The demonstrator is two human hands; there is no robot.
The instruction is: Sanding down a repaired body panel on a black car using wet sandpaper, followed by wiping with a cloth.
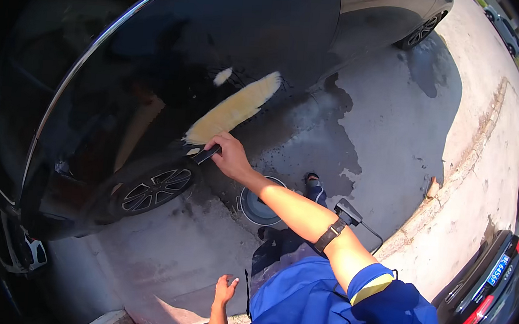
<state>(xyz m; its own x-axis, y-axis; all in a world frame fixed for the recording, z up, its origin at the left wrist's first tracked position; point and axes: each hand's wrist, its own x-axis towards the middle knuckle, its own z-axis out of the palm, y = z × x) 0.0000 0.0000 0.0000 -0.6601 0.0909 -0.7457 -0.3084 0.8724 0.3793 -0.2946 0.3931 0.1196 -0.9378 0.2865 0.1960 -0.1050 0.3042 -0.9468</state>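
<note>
My right hand point(228, 153) grips a small dark flat tool point(205, 155) against the lower side of the black car point(270, 23), just above its wheel point(155, 191). The tool sits at the lower end of a long pale yellowish patch point(233, 108) with feathered edges. A smaller pale spot point(222, 76) lies above the patch, and another small one is beside the tool. My left hand point(225, 288) hangs low, away from the car, its fingers apart and nothing in it.
A round bucket point(243, 203) stands on the partly wet pavement point(394, 160) by my foot point(314, 184), partly behind my right arm. A cracked strip runs along the pavement at right. Other cars point(487, 283) are parked along the far right edge.
</note>
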